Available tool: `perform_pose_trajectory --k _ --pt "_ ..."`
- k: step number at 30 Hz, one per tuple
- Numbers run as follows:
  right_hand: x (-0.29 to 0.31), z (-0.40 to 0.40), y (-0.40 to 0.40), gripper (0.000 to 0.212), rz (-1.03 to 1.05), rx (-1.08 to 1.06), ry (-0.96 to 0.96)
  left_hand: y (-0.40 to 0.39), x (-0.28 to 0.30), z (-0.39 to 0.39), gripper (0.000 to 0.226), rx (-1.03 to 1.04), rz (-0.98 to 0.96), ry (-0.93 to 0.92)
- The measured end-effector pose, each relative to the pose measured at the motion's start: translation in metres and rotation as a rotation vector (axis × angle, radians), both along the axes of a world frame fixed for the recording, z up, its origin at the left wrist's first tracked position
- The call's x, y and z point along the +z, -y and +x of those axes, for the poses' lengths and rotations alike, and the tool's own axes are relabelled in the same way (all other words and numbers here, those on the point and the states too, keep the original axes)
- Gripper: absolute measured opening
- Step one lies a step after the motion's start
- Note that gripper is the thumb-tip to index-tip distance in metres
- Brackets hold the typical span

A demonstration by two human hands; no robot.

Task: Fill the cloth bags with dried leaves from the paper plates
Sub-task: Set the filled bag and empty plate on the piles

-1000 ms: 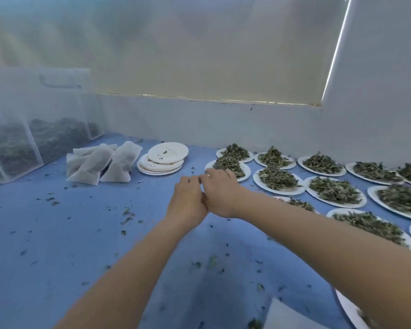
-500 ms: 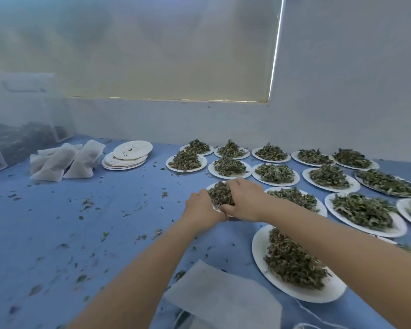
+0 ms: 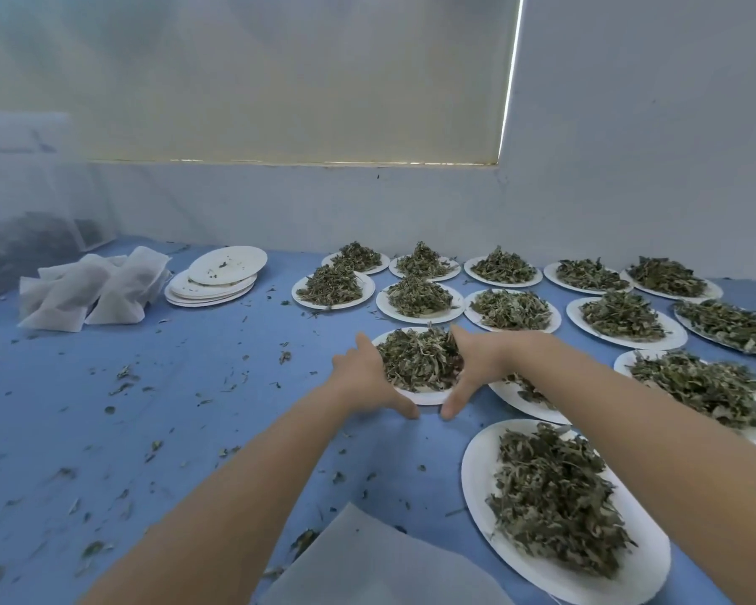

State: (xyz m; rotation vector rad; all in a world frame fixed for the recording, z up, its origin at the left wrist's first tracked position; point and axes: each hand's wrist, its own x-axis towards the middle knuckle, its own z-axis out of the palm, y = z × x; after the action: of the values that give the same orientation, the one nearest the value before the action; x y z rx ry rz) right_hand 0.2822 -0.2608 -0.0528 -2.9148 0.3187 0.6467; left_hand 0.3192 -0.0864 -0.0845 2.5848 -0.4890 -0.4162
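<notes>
**Both hands cup one plate of leaves**

Far left, filled cloth bags [image 3: 92, 294] lie by a stack of emptied plates [image 3: 219, 277] on the blue desk [image 3: 149, 408]. At centre the left hand [image 3: 367, 377] and right hand [image 3: 476, 364] flank a paper plate [image 3: 424, 396] heaped with dried leaves [image 3: 415, 355]; each grip looks loosely curved round the rim, thumbs low at its near edge. This reads as the pick-up step. Next, the plate likely needs lifting level toward the flat cloth bag [image 3: 367, 565] at the near edge. Right, full plates crowd closely; open room lies left.
</notes>
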Motion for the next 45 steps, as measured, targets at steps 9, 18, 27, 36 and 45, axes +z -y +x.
perform_pose_trajectory --k 9,18,27,36,45 --pt "0.011 -0.008 -0.031 0.146 -0.029 0.054 0.061 -0.032 0.004 -0.007 0.13 -0.002 -0.091 0.041" --pt "0.012 -0.028 -0.125 0.147 -0.05 0.237 0.12 -0.137 0.014 -0.045 0.109 0.129 -0.088 0.081" --pt "-0.025 -0.035 -0.191 0.136 0.263 0.195 0.209 -0.207 -0.003 -0.061 0.119 0.304 -0.127 0.051" --pt "-0.01 -0.072 -0.175 0.119 0.239 0.22 0.332 -0.183 -0.004 -0.1 0.04 0.397 -0.134 0.505" --pt "0.005 -0.127 -0.134 0.074 0.1 0.214 0.353 -0.113 0.016 -0.148 0.046 0.112 0.114 0.178"
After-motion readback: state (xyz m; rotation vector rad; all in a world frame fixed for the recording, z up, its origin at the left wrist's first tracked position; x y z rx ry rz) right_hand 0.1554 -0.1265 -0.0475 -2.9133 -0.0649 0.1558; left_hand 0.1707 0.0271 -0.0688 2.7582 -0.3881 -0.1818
